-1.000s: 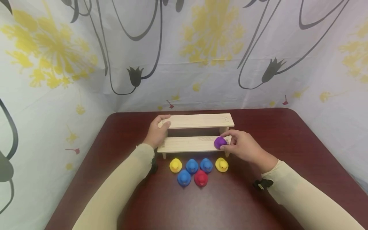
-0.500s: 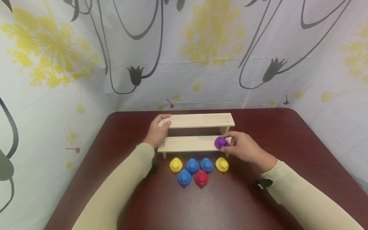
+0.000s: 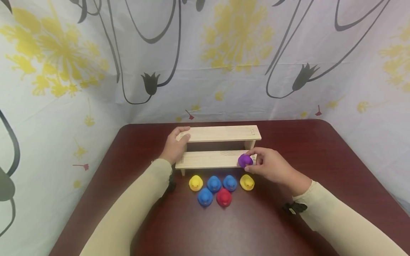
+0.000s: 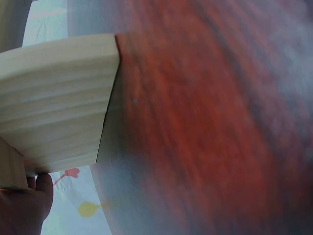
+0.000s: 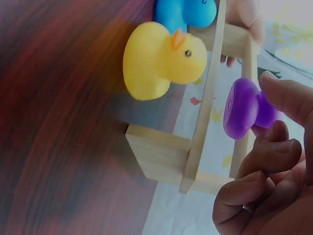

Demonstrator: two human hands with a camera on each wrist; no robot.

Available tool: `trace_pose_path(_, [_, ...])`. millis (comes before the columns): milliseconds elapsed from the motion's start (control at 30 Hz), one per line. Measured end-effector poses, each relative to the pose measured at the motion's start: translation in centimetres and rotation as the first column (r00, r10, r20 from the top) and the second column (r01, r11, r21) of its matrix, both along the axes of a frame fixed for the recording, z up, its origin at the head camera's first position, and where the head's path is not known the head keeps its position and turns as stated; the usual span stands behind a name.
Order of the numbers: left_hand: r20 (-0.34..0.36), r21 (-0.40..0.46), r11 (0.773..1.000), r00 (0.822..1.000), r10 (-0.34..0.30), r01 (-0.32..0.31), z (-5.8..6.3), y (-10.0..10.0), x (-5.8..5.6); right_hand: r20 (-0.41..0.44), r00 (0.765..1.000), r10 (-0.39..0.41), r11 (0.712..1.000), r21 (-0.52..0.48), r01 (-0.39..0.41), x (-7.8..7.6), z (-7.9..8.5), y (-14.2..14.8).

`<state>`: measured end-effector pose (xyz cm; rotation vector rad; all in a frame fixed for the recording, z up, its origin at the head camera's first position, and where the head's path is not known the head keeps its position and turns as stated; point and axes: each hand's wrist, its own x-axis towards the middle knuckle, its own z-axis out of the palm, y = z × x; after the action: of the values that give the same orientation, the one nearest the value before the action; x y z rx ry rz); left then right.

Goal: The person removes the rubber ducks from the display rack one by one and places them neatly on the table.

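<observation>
In the head view, a two-tier wooden shelf stand has an upper board [image 3: 221,133] and a lower board [image 3: 208,159]. My left hand [image 3: 174,147] grips the left end of the upper board, thumb on top. Between the thumb and fingers of my right hand [image 3: 273,166] is a purple rubber duck [image 3: 245,161], pinched over the lower board's right end. In the right wrist view, the flat base of the purple duck [image 5: 240,108] shows, apart from the board. One yellow duck [image 3: 247,182] sits on the table just in front of that end.
More rubber ducks stand before the shelf: another yellow duck [image 3: 196,183], several blue ones including a blue duck [image 3: 205,197], and a red duck [image 3: 224,197]. The dark red-brown table [image 3: 217,231] ends at a patterned cloth [image 3: 205,81] behind.
My right hand has shifted slightly toward me with the purple duck, which has turned a little in the fingers. My left hand keeps its place on the upper board.
</observation>
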<state>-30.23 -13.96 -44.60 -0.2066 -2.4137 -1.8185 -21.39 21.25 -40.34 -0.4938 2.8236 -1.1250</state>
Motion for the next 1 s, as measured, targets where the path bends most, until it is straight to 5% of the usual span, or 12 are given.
trace_pose_path(1000, [-0.002,0.01,1.0,1.0,-0.004,0.004,0.2,0.1,0.2,0.032,0.994,0.103,0.995,0.004,-0.103,4.9,-0.8,-1.0])
